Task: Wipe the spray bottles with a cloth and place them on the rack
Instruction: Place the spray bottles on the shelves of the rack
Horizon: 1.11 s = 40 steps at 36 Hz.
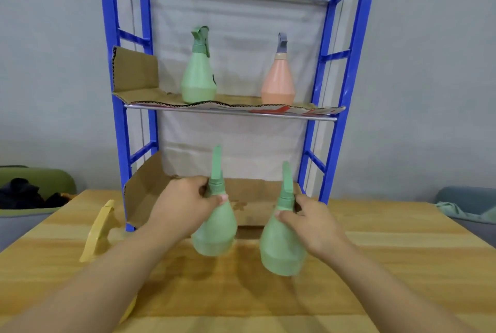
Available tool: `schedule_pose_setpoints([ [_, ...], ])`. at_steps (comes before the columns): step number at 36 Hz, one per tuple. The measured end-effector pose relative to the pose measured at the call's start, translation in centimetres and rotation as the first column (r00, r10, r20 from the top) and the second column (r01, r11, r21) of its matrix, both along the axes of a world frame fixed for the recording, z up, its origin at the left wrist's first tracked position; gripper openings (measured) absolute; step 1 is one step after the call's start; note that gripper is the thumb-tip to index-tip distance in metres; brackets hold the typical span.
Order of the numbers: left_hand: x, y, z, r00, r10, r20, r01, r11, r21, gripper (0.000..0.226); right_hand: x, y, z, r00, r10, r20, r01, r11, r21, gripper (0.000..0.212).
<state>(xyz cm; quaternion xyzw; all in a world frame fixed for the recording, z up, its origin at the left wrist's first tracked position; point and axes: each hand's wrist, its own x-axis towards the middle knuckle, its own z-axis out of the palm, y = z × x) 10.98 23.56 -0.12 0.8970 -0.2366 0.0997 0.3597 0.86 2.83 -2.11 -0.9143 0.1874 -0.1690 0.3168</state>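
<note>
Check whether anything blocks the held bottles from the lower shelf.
Nothing visible does. The left hand holds the left bottle, the right hand the right bottle, both just before the lower shelf, its front open. The green bottle and pink bottle stand on the shelf above.

Bare forearms (107, 273) run to the left hand (188, 200) and right hand (315, 222), short thumbnails (223, 197) showing.

Plain grey wall (53, 64), wooden table (389, 265), green seat (45, 179) at left.

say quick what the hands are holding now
Left hand: grips the neck of the left green plastic spray bottle.
Right hand: grips the neck of the right green plastic spray bottle.
</note>
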Motion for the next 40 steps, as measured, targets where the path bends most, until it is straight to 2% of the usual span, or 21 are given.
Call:
schedule_pose_setpoints([
  [2,1.3,-1.5,0.5,1.0,-0.016,-0.004,0.016,1.0,0.012,0.027,1.2,-1.3,1.1,0.999,-0.026,0.045,0.025,0.999,0.021,0.037],
  [7,5.2,-4.9,0.4,0.999,-0.033,-0.015,0.033,0.999,0.016,0.032,4.6,-4.5,2.8,0.997,-0.029,0.068,0.028,1.0,0.014,0.022],
  [11,8.1,-7.2,-0.2,0.999,-0.032,-0.031,0.031,0.999,-0.014,0.026,7.4,-6.5,2.8,0.995,-0.013,0.094,0.01,0.999,0.032,0.015],
  [19,12.7,-10.5,-1.7,0.992,-0.061,-0.112,0.049,0.993,-0.109,0.024,13.1,-9.4,0.7,0.994,-0.014,0.112,0.009,0.999,0.045,0.015],
  [30,14.6,-11.6,-4.0,0.988,-0.061,-0.145,0.051,0.996,-0.073,0.023,15.8,-11.1,-3.0,0.992,0.015,0.124,-0.034,0.988,0.149,0.01],
  [34,14.7,-11.4,-4.0,0.986,-0.073,-0.152,0.074,0.997,-0.005,0.028,15.8,-11.2,-3.0,0.993,0.034,0.116,-0.051,0.988,0.143,0.017],
  [40,14.2,-10.6,-3.0,0.988,-0.057,-0.145,0.084,0.978,0.189,0.045,15.5,-11.5,-1.7,0.999,0.013,-0.041,-0.012,0.999,0.038,0.037],
])
